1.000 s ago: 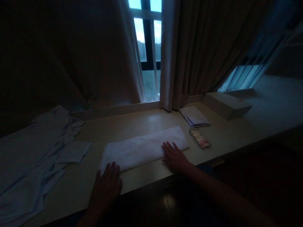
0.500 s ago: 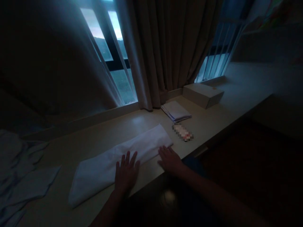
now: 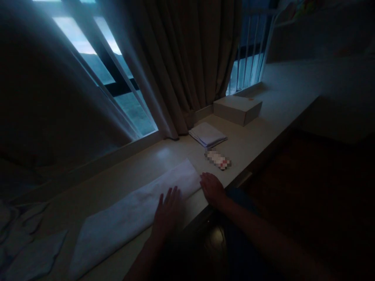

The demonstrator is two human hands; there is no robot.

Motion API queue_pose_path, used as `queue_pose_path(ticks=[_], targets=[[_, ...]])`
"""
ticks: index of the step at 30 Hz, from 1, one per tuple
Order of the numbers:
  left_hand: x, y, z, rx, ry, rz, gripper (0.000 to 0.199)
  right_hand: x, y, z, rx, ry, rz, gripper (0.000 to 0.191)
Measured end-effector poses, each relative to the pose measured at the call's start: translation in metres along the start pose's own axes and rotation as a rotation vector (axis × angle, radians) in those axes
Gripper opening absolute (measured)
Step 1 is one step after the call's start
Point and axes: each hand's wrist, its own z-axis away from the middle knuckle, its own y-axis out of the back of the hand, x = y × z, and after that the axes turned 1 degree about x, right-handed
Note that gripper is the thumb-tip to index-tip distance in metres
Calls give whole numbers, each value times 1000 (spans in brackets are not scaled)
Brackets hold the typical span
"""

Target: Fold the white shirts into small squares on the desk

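A long folded white cloth (image 3: 131,210) lies flat along the counter, its surface slightly creased. My left hand (image 3: 168,212) rests over its near edge, right of the middle, palm down with the fingers spread; part of this hand is blurred. At the cloth's right end, my right hand (image 3: 213,190) touches the corner with its fingertips, the fingers stretched out side by side. Whether any fabric lies under those fingertips is hard to see. Beyond the right hand is a small pixelated flat object (image 3: 217,159). A neatly folded white cloth (image 3: 208,134) sits behind that object.
Crumpled white cloths (image 3: 32,249) lie at the counter's left end. A white box (image 3: 237,110) stands toward the back right, near the window. Brown curtains (image 3: 187,58) hang behind the counter (image 3: 269,117), whose front edge runs diagonally past my legs. The room is dim.
The view has turned to the right. My left hand has slid rightward along the cloth. My right hand has shifted from the near edge to the cloth's right corner.
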Motion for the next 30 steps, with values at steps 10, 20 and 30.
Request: queue_pose_path(ticks=[10, 20, 30], targets=[[65, -15, -70, -137, -39, 154, 63, -17, -16, 3, -182, 192, -40, 50], [65, -15, -70, -144, -27, 205, 72, -25, -29, -31, -291, 133, 1, 56], [65, -11, -72, -18, -26, 288, 65, -22, -68, -82, -393, -11, -62, 89]])
